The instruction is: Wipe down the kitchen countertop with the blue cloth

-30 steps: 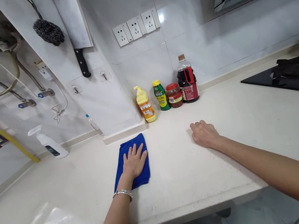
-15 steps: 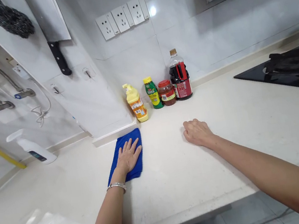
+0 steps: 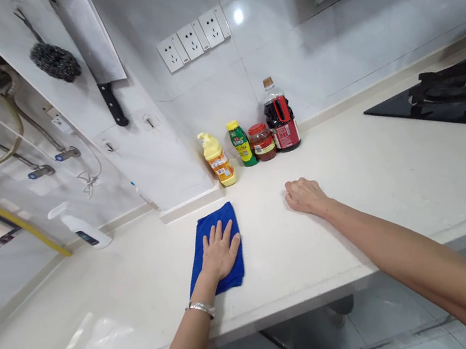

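Wiping step: left hand point(image 3: 220, 255) flat, fingers spread on blue cloth point(image 3: 207, 230); right hand point(image 3: 304, 195) in a loose fist, empty, resting on the surface point(image 3: 355, 201). Next swipe probably needs steady downward pressure.

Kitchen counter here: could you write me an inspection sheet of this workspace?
Surface: pale stone counter.
Things in hand: blue cloth lies flat under the left hand.
Clutter: yellow pump bottle, green bottle, red-lidded jar, dark sauce bottle by the wall; spray bottle far left.
Hands: left hand flat on the cloth, fingers spread; right hand rests on the counter, fingers curled in, holding nothing.
Cables: white cord dangles from a wall plug; hoses beside it.
Surroundings: cleaver, scourer, sockets on the wall; gas hob at right.
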A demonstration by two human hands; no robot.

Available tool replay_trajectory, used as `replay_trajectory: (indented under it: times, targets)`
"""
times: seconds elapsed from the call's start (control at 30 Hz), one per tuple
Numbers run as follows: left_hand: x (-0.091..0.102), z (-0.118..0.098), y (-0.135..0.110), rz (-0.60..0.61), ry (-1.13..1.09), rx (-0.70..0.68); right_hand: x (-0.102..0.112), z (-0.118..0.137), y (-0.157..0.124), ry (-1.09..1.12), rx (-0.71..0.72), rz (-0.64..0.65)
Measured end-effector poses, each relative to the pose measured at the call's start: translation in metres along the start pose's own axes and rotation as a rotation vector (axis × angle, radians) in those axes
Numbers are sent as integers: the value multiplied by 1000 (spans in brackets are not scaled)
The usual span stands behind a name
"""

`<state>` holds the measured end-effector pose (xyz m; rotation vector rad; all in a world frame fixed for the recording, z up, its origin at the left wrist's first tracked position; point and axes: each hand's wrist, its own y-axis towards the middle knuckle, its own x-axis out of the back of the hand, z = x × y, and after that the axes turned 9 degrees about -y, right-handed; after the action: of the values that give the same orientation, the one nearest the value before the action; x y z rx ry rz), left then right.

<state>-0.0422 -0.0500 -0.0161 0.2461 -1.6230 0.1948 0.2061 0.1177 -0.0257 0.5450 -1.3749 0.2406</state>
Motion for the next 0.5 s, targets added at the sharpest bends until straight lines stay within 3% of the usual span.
replay_trajectory:
  times: [0.27,0.5]
  targets:
    - [-2,-40,-42,-40,20,5,4,-1,0,-73,16,38]
    - [-4,-55,-56,-31,9,13,2,0,-1,-71,8,43]
